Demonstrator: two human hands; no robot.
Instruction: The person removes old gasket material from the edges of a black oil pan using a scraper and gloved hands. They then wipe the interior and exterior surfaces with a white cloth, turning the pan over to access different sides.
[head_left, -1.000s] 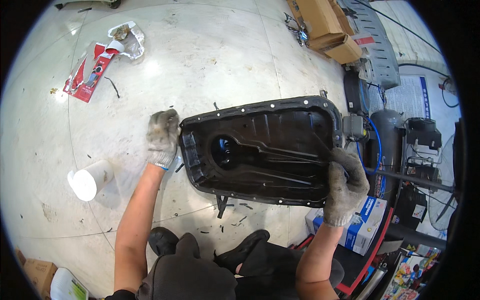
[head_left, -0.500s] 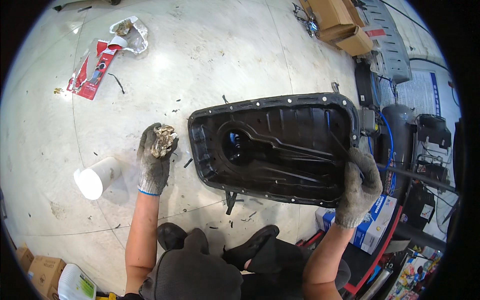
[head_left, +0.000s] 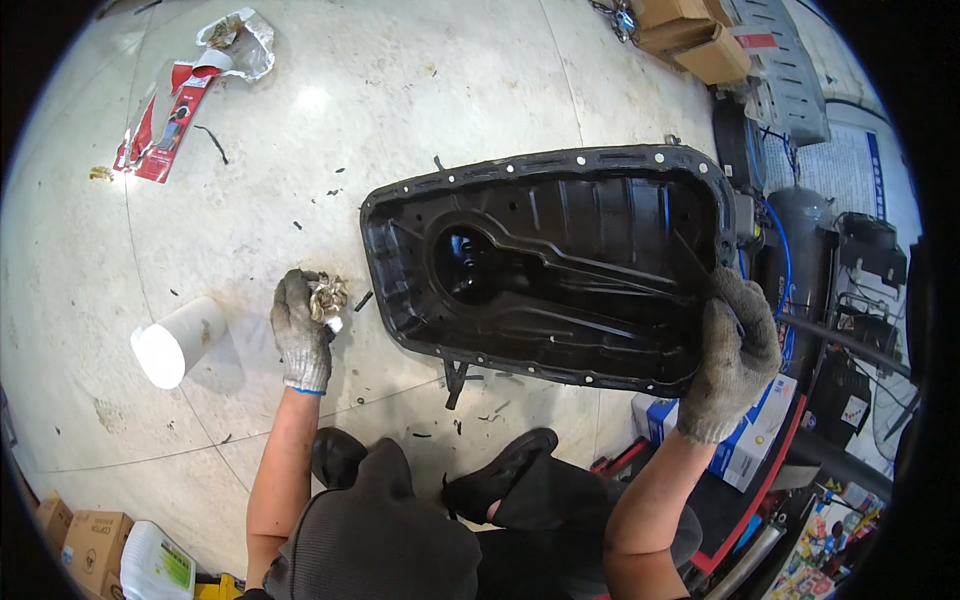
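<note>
A black oil pan [head_left: 580, 262] lies with its open side up in front of me, with a row of holes along its flange and a round sump well at its left. My right hand [head_left: 735, 350], in a grey knit glove, is closed around the pan's right rim. A thin dark line runs from its fingers into the pan; I cannot tell whether it is a tool or part of the pan. My left hand [head_left: 298, 330], gloved too, is closed on a crumpled, brown-stained paper towel [head_left: 328, 298], left of the pan and apart from it.
A white paper roll [head_left: 180, 342] lies on the floor at left. Torn red packaging [head_left: 165, 135] is farther off. Dark scraps dot the floor. At right are a blue-white box [head_left: 752, 432], a dark cylindrical tank [head_left: 797, 240] and a blue hose. Cartons [head_left: 695, 45] stand far right.
The oil pan's right end has shifted up and to the right with my right hand on it. My left hand has lowered slightly with the paper towel, a white part of which now shows.
</note>
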